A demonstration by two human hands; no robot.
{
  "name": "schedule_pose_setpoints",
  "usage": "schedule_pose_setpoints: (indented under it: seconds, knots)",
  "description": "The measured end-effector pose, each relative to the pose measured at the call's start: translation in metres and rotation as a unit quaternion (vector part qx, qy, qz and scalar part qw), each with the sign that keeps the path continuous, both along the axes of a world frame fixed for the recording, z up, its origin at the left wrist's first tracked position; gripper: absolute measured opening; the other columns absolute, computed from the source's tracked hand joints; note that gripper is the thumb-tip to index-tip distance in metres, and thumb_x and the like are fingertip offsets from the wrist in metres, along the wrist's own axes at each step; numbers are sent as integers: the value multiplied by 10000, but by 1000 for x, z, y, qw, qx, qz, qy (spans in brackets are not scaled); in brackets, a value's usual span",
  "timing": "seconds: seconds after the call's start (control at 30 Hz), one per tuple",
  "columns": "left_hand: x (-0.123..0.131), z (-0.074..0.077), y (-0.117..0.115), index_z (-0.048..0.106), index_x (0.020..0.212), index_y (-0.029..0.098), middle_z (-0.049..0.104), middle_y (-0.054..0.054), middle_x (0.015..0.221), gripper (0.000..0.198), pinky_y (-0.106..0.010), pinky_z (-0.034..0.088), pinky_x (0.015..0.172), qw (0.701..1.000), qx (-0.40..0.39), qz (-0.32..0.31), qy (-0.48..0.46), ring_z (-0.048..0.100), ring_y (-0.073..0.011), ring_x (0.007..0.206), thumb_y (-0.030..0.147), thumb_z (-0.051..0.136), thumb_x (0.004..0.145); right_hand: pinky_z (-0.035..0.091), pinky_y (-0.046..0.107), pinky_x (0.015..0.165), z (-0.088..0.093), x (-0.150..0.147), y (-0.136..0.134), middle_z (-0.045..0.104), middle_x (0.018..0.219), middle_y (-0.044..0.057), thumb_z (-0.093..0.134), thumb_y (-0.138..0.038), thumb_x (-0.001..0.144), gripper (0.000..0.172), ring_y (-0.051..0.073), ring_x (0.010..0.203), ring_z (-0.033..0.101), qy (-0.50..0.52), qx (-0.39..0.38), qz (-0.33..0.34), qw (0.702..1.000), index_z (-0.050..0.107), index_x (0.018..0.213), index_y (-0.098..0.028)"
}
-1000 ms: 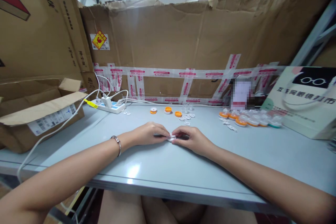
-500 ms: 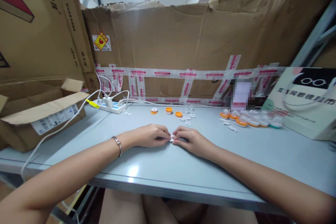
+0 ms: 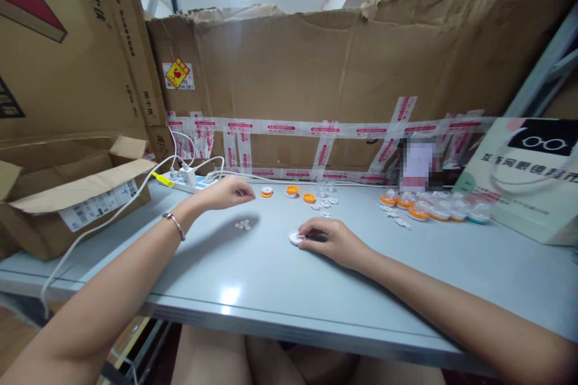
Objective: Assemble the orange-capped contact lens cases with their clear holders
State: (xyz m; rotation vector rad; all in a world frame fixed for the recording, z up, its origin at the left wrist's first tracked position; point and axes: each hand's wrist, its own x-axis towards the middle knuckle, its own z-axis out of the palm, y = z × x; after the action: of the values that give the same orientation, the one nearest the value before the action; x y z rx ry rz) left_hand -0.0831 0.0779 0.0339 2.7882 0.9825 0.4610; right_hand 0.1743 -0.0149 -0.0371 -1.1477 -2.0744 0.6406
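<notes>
Just above the table, left of centre, hovers my left hand (image 3: 230,192), a metal bracelet (image 3: 174,226) behind it at the wrist. Its fingertips are drawn together in a pinch; what is between them, if anything, does not show. Below it lie several tiny white discs (image 3: 242,225) in its shadow. My right hand (image 3: 333,243) rests on the table and grips the right edge of a round white plastic disc (image 3: 294,237), partly hidden by the fingers. Behind are orange and white round parts (image 3: 291,191) and several flat white slotted discs (image 3: 325,214).
At the right stand clear domes on orange and teal bases (image 3: 440,212), beside a paper bag (image 3: 519,192). An open cardboard box (image 3: 76,192) and a power strip (image 3: 183,179) with white cables occupy the left. A big cardboard sheet (image 3: 289,66) closes off the back.
My left hand has come off the white disc and moved up and to the left, uncovering the tiny discs. My right hand stays at the white disc. The view has shifted slightly.
</notes>
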Motion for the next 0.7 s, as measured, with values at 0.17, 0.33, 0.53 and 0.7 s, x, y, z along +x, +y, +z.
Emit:
schedule_pose_setpoints:
  seconds: [0.17,0.33,0.53,0.7]
  knots:
    - [-17,8,0,663,770,152,673,-21,765,132,-162,397,592,980,-109,54,156,585,-110,679,184,569,683,476,298,715,-1,0,0,645,810,43,619,-332,700,179,164,752,589,2,-5,-11,1000,624,786,-175]
    - [-15,7,-5,661,802,152,670,-34,802,178,-168,387,584,961,-163,64,214,586,-133,714,214,629,639,482,295,716,1,1,-1,638,796,30,616,-331,698,183,158,757,587,11,-20,-7,1000,602,802,-181]
    - [-13,-1,0,660,804,158,668,-27,793,194,-166,375,572,961,-176,55,207,571,-121,683,257,635,639,477,281,739,1,0,-1,634,831,27,617,-303,693,202,144,776,583,12,-19,-2,1000,584,850,-180]
    - [-12,-2,-2,664,786,157,665,-25,782,179,-175,368,565,961,-160,66,214,561,-123,663,252,616,643,471,279,744,1,-1,-1,636,839,34,616,-296,688,215,147,783,582,6,-17,0,1000,589,863,-173]
